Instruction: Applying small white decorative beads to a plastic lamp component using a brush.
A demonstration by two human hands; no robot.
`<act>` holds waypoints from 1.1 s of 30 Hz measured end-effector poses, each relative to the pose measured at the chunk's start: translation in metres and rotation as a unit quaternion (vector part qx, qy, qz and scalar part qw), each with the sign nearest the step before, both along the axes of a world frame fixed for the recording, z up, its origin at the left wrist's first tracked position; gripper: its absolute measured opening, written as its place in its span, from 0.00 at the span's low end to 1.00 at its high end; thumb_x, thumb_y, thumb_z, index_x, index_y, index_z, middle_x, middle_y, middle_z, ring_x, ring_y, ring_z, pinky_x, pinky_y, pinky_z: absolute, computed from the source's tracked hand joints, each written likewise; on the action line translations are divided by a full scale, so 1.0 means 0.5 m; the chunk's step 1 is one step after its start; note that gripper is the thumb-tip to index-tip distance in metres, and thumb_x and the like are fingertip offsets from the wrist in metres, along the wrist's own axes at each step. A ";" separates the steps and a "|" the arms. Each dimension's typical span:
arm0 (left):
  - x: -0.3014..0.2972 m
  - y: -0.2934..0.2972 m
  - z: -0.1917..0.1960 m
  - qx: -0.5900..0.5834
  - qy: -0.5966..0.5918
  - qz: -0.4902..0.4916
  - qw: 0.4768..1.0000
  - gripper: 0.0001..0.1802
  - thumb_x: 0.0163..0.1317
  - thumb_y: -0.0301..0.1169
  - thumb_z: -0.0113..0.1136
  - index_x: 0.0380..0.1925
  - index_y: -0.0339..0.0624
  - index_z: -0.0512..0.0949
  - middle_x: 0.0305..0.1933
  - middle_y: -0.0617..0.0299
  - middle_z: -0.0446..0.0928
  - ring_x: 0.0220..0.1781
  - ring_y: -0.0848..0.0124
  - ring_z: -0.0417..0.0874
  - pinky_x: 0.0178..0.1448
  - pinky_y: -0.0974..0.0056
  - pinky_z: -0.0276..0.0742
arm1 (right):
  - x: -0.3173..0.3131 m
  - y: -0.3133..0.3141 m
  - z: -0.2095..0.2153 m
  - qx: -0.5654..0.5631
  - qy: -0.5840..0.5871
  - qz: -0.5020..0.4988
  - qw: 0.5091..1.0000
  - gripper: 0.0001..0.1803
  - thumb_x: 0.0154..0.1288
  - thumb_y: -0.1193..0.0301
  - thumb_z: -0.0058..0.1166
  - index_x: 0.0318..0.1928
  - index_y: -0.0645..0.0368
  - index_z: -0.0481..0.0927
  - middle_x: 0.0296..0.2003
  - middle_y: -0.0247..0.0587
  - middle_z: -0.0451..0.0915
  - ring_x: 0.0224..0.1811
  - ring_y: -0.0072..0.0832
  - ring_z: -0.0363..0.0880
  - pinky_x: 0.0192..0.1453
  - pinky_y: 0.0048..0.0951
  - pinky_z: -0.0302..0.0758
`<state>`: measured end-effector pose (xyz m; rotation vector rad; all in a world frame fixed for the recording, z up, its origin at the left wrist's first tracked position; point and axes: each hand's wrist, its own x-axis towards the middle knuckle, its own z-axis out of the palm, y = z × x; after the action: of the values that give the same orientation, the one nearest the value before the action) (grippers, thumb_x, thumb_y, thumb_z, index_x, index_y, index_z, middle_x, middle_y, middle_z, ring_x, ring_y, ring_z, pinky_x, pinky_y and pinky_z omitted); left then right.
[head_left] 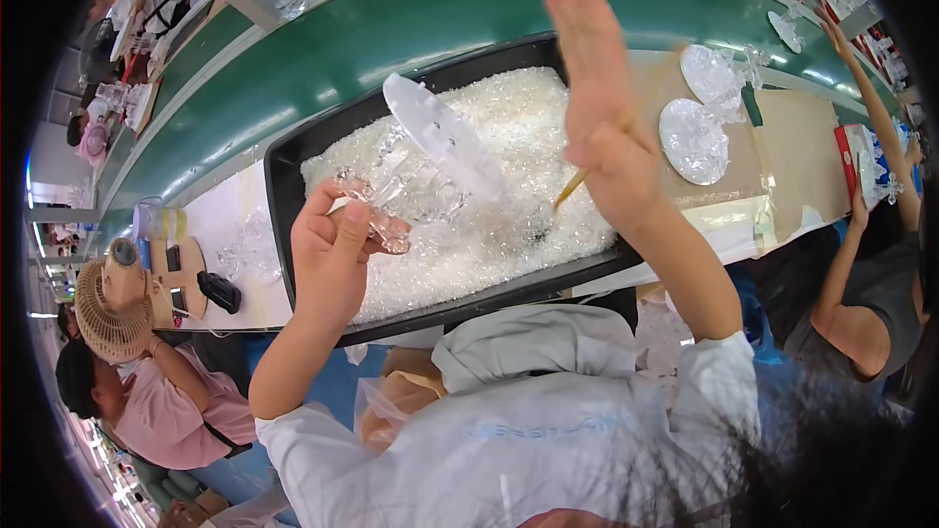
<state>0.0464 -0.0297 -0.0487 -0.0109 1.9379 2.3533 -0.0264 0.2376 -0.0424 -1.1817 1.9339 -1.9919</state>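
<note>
This looks like a factory workshop: a person in a pink shirt (186,396) and another in a dark grey top (866,308) line a long, glossy green surface (342,54), with matching round, clear pieces (694,142) and a black rectangular tray (281,230) of glittering, transparent granules (430,279).

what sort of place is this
Probably a factory workshop: there's a long green worktop, a black tray full of sparkly grains, and a co-worker in pink nearby.
</note>
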 end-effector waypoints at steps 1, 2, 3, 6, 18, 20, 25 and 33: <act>0.002 0.002 0.001 0.001 -0.001 -0.003 1.000 0.18 0.72 0.40 0.57 0.51 0.38 0.68 0.32 0.56 0.83 0.37 0.65 0.87 0.39 0.63 0.84 | 0.001 0.007 0.004 -0.002 -0.002 -0.050 0.999 0.55 0.44 0.82 0.44 0.77 0.64 0.42 0.78 0.54 0.41 0.82 0.37 0.30 0.81 0.37 0.32; 0.004 0.000 0.002 -0.011 0.000 -0.010 1.000 0.18 0.73 0.39 0.57 0.51 0.39 0.68 0.32 0.56 0.83 0.37 0.65 0.87 0.40 0.63 0.84 | 0.008 0.008 0.010 0.000 -0.002 -0.053 0.999 0.55 0.44 0.82 0.44 0.77 0.64 0.42 0.78 0.54 0.41 0.82 0.37 0.30 0.81 0.37 0.32; 0.003 -0.004 0.003 -0.023 0.001 -0.018 1.000 0.17 0.73 0.39 0.56 0.51 0.39 0.68 0.32 0.56 0.83 0.37 0.65 0.87 0.40 0.63 0.84 | 0.019 0.000 0.027 0.050 0.050 -0.022 0.997 0.55 0.44 0.82 0.44 0.77 0.64 0.42 0.78 0.55 0.40 0.82 0.39 0.30 0.81 0.38 0.33; 0.006 -0.010 0.003 -0.027 0.020 0.000 0.999 0.17 0.73 0.38 0.57 0.51 0.39 0.69 0.32 0.56 0.83 0.37 0.65 0.87 0.40 0.62 0.84 | 0.008 -0.005 0.032 -0.069 0.057 -0.083 0.993 0.54 0.44 0.82 0.44 0.77 0.66 0.41 0.79 0.55 0.35 0.82 0.45 0.28 0.81 0.41 0.32; 0.035 0.009 0.014 -0.070 0.064 -0.034 0.995 0.16 0.72 0.32 0.58 0.50 0.33 0.69 0.36 0.54 0.82 0.37 0.64 0.87 0.41 0.62 0.84 | 0.005 0.003 0.030 -0.112 0.045 -0.094 0.988 0.54 0.46 0.76 0.45 0.76 0.70 0.38 0.79 0.52 0.31 0.82 0.39 0.26 0.81 0.40 0.28; 0.032 0.018 0.026 -0.080 0.058 -0.057 0.993 0.16 0.71 0.31 0.59 0.50 0.32 0.68 0.36 0.54 0.82 0.37 0.67 0.87 0.42 0.65 0.83 | 0.042 -0.017 0.012 0.087 0.126 0.050 0.987 0.54 0.47 0.77 0.45 0.76 0.69 0.38 0.79 0.52 0.28 0.82 0.41 0.24 0.81 0.40 0.26; 0.031 0.002 0.028 -0.237 0.248 -0.008 0.939 0.15 0.69 0.28 0.61 0.48 0.31 0.71 0.36 0.55 0.82 0.36 0.71 0.85 0.41 0.69 0.80 | 0.039 -0.003 0.025 0.042 -0.013 0.093 0.995 0.52 0.50 0.80 0.42 0.77 0.66 0.39 0.79 0.53 0.36 0.82 0.39 0.30 0.82 0.40 0.29; 0.015 -0.014 0.094 -0.513 0.405 -0.038 0.756 0.13 0.55 0.22 0.68 0.40 0.33 0.79 0.36 0.53 0.83 0.30 0.61 0.84 0.37 0.63 0.81 | 0.027 0.009 0.029 -0.082 -0.133 0.047 0.987 0.47 0.51 0.83 0.36 0.77 0.63 0.50 0.77 0.47 0.51 0.80 0.36 0.48 0.81 0.42 0.47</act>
<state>0.0540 -0.0368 -0.0016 1.1163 3.2220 0.9269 -0.0131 0.2418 -0.0280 -0.9597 1.5852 -2.1661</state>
